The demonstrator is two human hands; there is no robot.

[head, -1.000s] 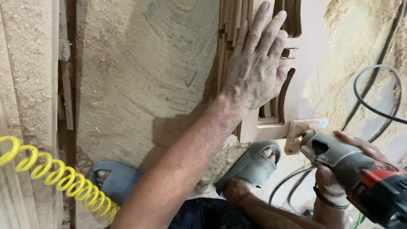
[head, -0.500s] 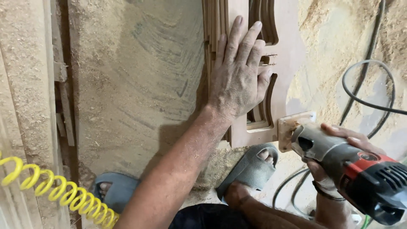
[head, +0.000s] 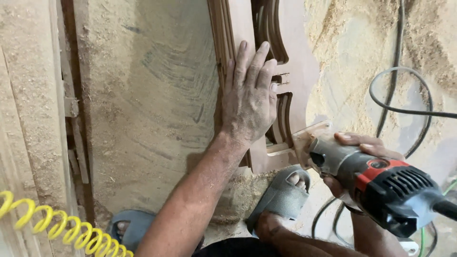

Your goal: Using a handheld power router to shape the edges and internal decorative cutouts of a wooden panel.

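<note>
The person's left hand (head: 248, 102) lies flat, palm down, on a carved wooden panel (head: 297, 71), its fingers (head: 257, 62) stretched out straight and close together, grasping nothing and simply pressing on the wood. The panel is reddish brown, with curved slots cut through it; its long axis runs from the lower middle of the view up to the top edge, and it rests along the right rim of a sawdust-covered work surface (head: 152, 119), where a stack of thin strips shows along its left side. The right hand (head: 354, 159) is clenched around the grey body of a handheld power router (head: 376, 183), its fingers wrapped over the top of the housing. The router lies nearly level, its long axis slanting from lower right to upper left: the red and grey motor end with the black cord points to the lower right, and the working end, with a pale flat base plate (head: 309, 138), points at and touches the lower right edge of the panel, just beside the left hand's wrist. Below the panel a foot in a grey sandal (head: 281, 195) stands on the sawdust-strewn floor, and a second grey sandal (head: 131, 226) shows at the lower left. A coiled yellow air hose (head: 57, 226) crosses the bottom left corner, and a black cable (head: 395, 95) loops over the floor at right
</note>
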